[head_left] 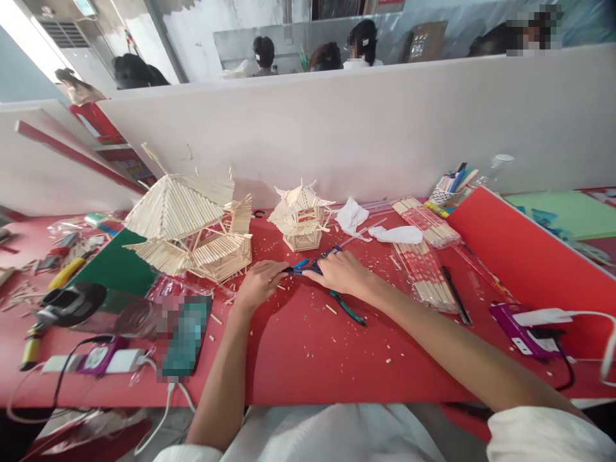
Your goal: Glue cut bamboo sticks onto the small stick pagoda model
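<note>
My right hand [339, 273] is wrapped round a dark blue glue gun [315, 266] with a clear glue stick out of its back. Close to the gun's front end is my left hand [262, 282], its fingers pinched together; what they hold is too small to make out. Teal-handled pliers [350, 309] lie below my right hand, partly covered by it. Beyond the hands stands a small stick-built pavilion [302, 221]. A larger stick pavilion [192, 224] with a broad sloping roof is to the left.
Packs of wooden sticks [426, 273] and crumpled tissues [353, 215] lie on the right. A bottle [110, 311], a phone [185, 337] and power sockets [101, 356] crowd the left. Stick scraps dot the red table [298, 366]. A white partition [337, 128] closes the back; people sit behind it.
</note>
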`<state>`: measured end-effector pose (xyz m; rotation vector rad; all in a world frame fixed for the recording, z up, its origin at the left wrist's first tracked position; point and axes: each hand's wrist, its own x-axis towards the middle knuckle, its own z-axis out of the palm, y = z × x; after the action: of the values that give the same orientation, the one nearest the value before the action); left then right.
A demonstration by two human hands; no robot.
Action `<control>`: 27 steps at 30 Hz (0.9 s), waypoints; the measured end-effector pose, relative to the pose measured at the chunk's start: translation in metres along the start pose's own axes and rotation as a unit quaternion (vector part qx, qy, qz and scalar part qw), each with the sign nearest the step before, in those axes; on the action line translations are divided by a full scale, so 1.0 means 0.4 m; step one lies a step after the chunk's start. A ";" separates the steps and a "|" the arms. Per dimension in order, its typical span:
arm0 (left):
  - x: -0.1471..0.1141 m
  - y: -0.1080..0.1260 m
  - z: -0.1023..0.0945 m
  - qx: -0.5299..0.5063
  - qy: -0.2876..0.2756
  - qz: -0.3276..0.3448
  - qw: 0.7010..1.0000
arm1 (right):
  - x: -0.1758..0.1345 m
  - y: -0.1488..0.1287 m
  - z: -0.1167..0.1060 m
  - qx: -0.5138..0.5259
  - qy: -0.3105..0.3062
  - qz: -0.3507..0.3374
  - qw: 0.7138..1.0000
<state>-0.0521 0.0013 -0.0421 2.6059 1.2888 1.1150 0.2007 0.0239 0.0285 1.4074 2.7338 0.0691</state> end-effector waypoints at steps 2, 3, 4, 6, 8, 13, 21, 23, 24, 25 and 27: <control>-0.005 -0.004 -0.010 0.003 0.009 -0.018 1.000 | -0.009 -0.002 -0.007 0.004 -0.005 0.012 1.000; -0.008 -0.005 -0.014 0.005 0.017 -0.031 0.999 | -0.014 -0.001 -0.011 0.006 -0.007 0.020 1.000; -0.011 -0.006 -0.017 0.007 0.024 -0.047 0.999 | -0.020 0.004 -0.015 0.010 -0.010 0.029 0.999; -0.016 -0.004 -0.018 0.007 0.032 -0.087 0.996 | -0.036 0.021 -0.022 0.024 -0.011 0.049 0.998; -0.017 0.002 -0.013 0.004 0.030 -0.133 0.991 | -0.055 0.050 -0.026 0.046 -0.003 0.072 0.996; -0.012 0.024 0.009 -0.009 0.013 -0.183 0.983 | -0.108 0.141 -0.012 0.071 0.011 0.144 0.987; -0.015 0.015 0.039 0.012 -0.004 -0.084 0.996 | -0.143 0.234 0.080 0.033 -0.062 0.234 0.970; -0.016 0.010 0.044 0.010 -0.009 -0.075 0.997 | -0.138 0.239 0.101 0.035 -0.073 0.250 0.965; -0.017 0.008 0.045 0.008 -0.009 -0.073 0.997 | -0.135 0.239 0.109 0.036 -0.075 0.257 0.963; -0.017 0.007 0.045 0.003 -0.007 -0.074 0.997 | -0.132 0.238 0.116 0.038 -0.077 0.263 0.961; -0.018 0.008 0.045 -0.007 0.003 -0.082 0.997 | -0.127 0.235 0.126 0.044 -0.082 0.276 0.957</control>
<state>-0.0418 -0.0007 -0.0587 2.4362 1.4588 1.1006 0.3103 0.0376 -0.0132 2.0534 2.1630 -0.1364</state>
